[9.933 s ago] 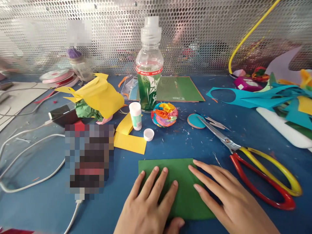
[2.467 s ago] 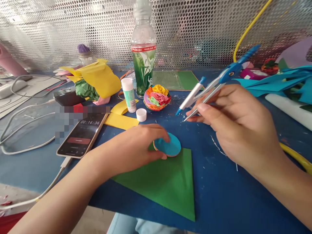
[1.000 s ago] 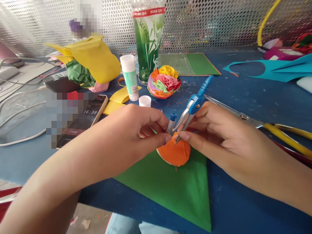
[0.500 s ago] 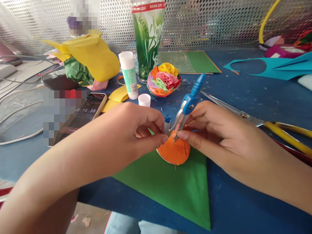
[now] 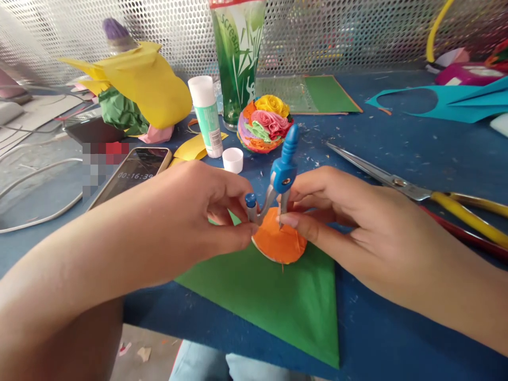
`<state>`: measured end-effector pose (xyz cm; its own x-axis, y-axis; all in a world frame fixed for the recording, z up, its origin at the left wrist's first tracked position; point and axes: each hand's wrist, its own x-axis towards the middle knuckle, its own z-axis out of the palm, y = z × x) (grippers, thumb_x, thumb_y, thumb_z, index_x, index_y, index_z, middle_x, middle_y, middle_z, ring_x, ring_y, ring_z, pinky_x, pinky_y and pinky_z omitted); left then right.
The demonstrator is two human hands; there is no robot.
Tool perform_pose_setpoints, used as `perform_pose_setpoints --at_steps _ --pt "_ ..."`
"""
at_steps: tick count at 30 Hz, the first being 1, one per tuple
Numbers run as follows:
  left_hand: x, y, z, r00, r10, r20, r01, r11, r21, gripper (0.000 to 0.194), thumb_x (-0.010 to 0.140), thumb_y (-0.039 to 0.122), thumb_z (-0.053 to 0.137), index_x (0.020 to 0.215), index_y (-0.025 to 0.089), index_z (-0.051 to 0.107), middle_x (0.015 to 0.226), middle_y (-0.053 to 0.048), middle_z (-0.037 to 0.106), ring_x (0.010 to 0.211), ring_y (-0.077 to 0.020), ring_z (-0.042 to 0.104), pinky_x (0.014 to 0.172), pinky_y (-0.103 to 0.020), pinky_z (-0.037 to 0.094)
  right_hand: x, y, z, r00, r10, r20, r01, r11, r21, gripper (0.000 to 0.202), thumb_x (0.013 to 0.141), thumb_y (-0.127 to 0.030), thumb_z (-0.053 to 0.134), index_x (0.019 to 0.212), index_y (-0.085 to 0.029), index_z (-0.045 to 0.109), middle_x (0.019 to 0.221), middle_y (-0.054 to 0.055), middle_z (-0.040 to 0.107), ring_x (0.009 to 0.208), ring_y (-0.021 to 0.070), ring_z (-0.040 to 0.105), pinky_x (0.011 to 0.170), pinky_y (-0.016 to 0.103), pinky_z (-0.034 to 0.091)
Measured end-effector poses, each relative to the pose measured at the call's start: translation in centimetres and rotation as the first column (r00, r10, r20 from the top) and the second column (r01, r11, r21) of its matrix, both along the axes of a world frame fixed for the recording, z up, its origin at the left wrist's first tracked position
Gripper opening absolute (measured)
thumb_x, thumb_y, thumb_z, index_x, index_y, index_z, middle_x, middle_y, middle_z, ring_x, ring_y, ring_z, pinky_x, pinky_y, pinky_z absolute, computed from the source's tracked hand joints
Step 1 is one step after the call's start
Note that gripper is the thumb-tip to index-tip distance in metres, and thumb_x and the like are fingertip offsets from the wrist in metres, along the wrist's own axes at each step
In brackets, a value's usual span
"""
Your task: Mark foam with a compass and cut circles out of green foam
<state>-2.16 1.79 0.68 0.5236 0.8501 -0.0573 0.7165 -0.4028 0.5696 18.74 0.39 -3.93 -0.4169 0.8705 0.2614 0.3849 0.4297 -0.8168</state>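
A blue and silver drawing compass (image 5: pixel 284 172) stands over an orange paper-covered disc (image 5: pixel 281 243), its needle leg pointing down onto the orange surface. My left hand (image 5: pixel 210 211) pinches the pencil-holder leg with its blue cap between thumb and fingers. The other leg is gripped low down by my right hand (image 5: pixel 329 211), thumb in front. Under the disc lies a folded green paper sheet (image 5: pixel 273 309). Just behind the compass sits a ball of coloured paper roses (image 5: pixel 265 124). The pencil tip is hidden by my left fingers.
A glue stick (image 5: pixel 207 119) and its white cap (image 5: pixel 233 160) stand behind my left hand, near a green-printed glass (image 5: pixel 237 63). Scissors (image 5: pixel 400 184) with yellow handles lie at right. A phone (image 5: pixel 138 166), yellow paper (image 5: pixel 148 84) and cut blue paper (image 5: pixel 456 103) lie around.
The compass has shifted left and its top leans less to the right. My left hand has moved left with the pencil-holder leg, widening the gap between the legs.
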Motion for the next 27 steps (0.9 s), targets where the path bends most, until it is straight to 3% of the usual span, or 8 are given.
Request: perform_pose_setpoints --at_steps 3,7,9,15,22,27 --pt "0.1 -0.2 0.1 0.997 -0.013 0.073 0.012 1.000 0.016 0.007 0.076 0.026 0.064 0.082 0.024 0.067 0.061 0.007 0.064 0.053 -0.0104 0.060 0.046 -0.018 0.044 0.0 0.2 -0.1 1.000 0.013 -0.005 -0.013 1.000 0.000 0.010 0.082 -0.030 0.059 0.092 -0.030 0.058 0.081 -0.003 0.067 0.074 0.0184 0.065 0.060 0.028 0.053" --pt "0.6 -0.7 0.4 0.970 0.111 0.216 -0.120 0.992 0.030 0.031 0.073 0.025 0.067 0.102 0.029 0.056 0.071 0.008 0.068 0.067 -0.0149 0.067 0.053 -0.020 0.048 0.1 0.5 -0.4 0.998 0.011 -0.065 -0.015 0.998 -0.054 0.010 0.084 -0.030 0.057 0.094 -0.030 0.055 0.086 -0.003 0.065 0.078 0.0178 0.065 0.067 0.029 0.055" --pt "0.8 -0.9 0.4 0.960 0.126 0.252 -0.135 0.991 0.017 0.028 0.075 0.025 0.066 0.100 0.027 0.054 0.073 0.007 0.069 0.073 -0.0162 0.067 0.053 -0.020 0.047 0.1 0.7 -0.5 0.995 0.013 -0.095 -0.021 0.996 -0.090 0.010 0.084 -0.030 0.056 0.094 -0.030 0.053 0.087 -0.002 0.064 0.079 0.0180 0.065 0.069 0.030 0.055" --pt "1.1 -1.1 0.4 0.956 0.017 0.293 -0.057 0.990 0.129 0.012 0.077 0.017 0.062 0.084 0.021 0.054 0.073 0.005 0.067 0.068 -0.0116 0.066 0.058 -0.019 0.051 0.2 0.7 -0.5 0.994 0.045 -0.098 -0.054 0.994 -0.097 0.010 0.085 -0.032 0.055 0.094 -0.029 0.052 0.087 -0.002 0.065 0.081 0.0188 0.066 0.072 0.032 0.055" --pt "1.3 -1.1 0.5 0.970 0.021 0.241 -0.059 0.986 0.153 0.015 0.078 0.013 0.060 0.087 0.021 0.052 0.079 0.005 0.066 0.069 -0.0107 0.066 0.059 -0.019 0.052 0.3 0.8 -0.5 0.996 0.048 -0.069 -0.053 0.996 -0.075 0.008 0.086 -0.029 0.054 0.093 -0.028 0.050 0.088 -0.004 0.064 0.081 0.0163 0.066 0.068 0.027 0.054" --pt "1.1 -1.1 0.1 0.974 -0.095 0.206 0.018 0.938 0.346 0.013 0.077 0.012 0.060 0.085 0.022 0.056 0.078 0.007 0.061 0.070 -0.0073 0.063 0.064 -0.016 0.053 0.3 0.9 -0.5 0.999 0.037 -0.036 -0.039 0.997 -0.062 0.010 0.085 -0.030 0.056 0.093 -0.029 0.050 0.084 -0.007 0.062 0.078 0.0147 0.066 0.064 0.024 0.054"
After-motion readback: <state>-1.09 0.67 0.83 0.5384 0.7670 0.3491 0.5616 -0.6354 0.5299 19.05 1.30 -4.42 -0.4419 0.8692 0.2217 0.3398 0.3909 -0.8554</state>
